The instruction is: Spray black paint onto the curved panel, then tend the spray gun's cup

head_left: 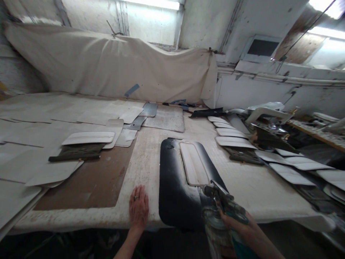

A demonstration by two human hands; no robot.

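My left hand [139, 207] lies flat on the pale tabletop near the front edge, left of a black rounded board [172, 201]. My right hand [237, 225] is wrapped round a spray gun [223, 198] with a cup hanging under it. The gun's nozzle is over the board's right side, close to the lower end of a whitish oblong piece [194, 163]. That piece rests on the board, with a pale haze around it on the black surface.
Pale sheets [24, 133] cover the left side beside a brown panel [91, 183]. A white padded piece [88, 137] tops dark fabric there. More white pieces [231, 132] line the right. A beige cloth [121, 68] hangs behind.
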